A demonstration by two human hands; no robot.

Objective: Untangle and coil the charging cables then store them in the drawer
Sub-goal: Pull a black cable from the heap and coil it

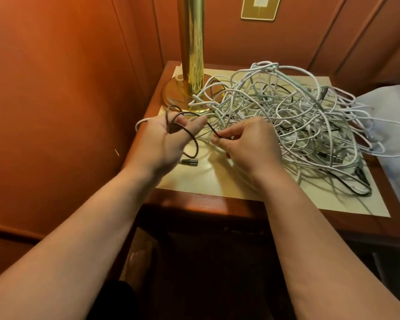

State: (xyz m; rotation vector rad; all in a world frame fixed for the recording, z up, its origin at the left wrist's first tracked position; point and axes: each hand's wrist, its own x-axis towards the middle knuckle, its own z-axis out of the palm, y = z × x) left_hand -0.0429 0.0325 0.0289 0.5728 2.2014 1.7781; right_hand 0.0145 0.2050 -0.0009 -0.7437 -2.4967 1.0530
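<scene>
No text, number or brand can be read anywhere. The brass wall plate (260,6) at the upper middle of the frame carries only a pale, blurred patch, and the metal plug (189,161) near the centre shows no legible marking.

Head camera, close above nightstand (217,197), looking forward-down.

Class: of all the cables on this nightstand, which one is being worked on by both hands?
The dark cable: it loops round the left hand and the right hand pinches it. The white cables lie untouched in the tangle.
</scene>
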